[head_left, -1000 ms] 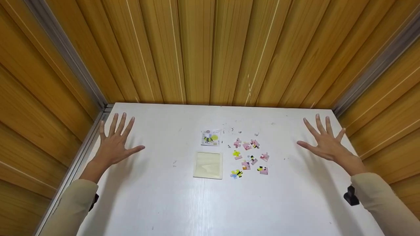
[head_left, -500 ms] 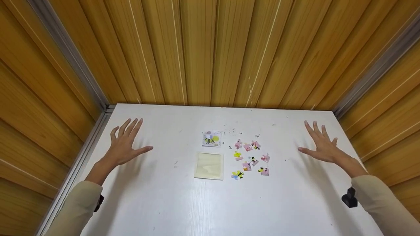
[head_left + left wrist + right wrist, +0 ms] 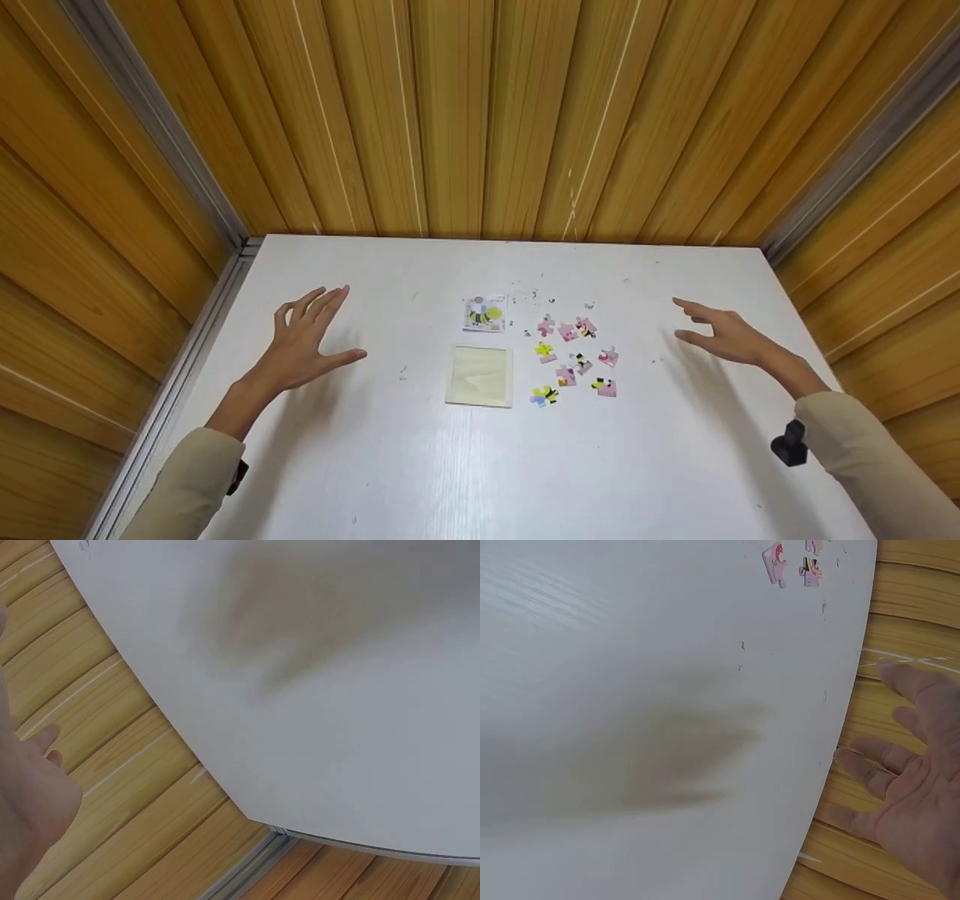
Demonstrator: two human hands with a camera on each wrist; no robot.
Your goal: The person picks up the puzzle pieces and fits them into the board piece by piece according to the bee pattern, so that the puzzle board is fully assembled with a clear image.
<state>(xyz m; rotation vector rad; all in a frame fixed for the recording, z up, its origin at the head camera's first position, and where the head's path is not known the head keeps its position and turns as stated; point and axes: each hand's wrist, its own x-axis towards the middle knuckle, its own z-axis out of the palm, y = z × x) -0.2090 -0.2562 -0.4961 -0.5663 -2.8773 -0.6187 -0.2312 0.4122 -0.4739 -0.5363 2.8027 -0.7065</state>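
Observation:
My left hand (image 3: 304, 349) hovers above the left side of the white table, thumb apart from loosely bent fingers, holding nothing. Over the right side hangs my right hand (image 3: 727, 337), also holding nothing, its thumb and forefinger pointing inward. Between the hands lies a shallow square wooden puzzle tray (image 3: 480, 377) with a pale bare base. Behind it is a small picture card (image 3: 484, 313) with a bee on it. Several loose jigsaw pieces, pink, yellow and black, are scattered right of the tray, among them a yellow and blue piece (image 3: 544, 396) and a pink piece (image 3: 608, 357).
The white table (image 3: 420, 472) ends at the back against a wood-patterned wall (image 3: 480, 120); similar panels stand at both sides. Metal frame rails (image 3: 169, 127) run along the corners. Small dark marks speckle the tabletop behind the pieces.
Both hands were spread wide. My left hand has come inward, its fingers bending more. My right hand has turned and its fingers have drawn together. Tray, card and pieces stay on the table.

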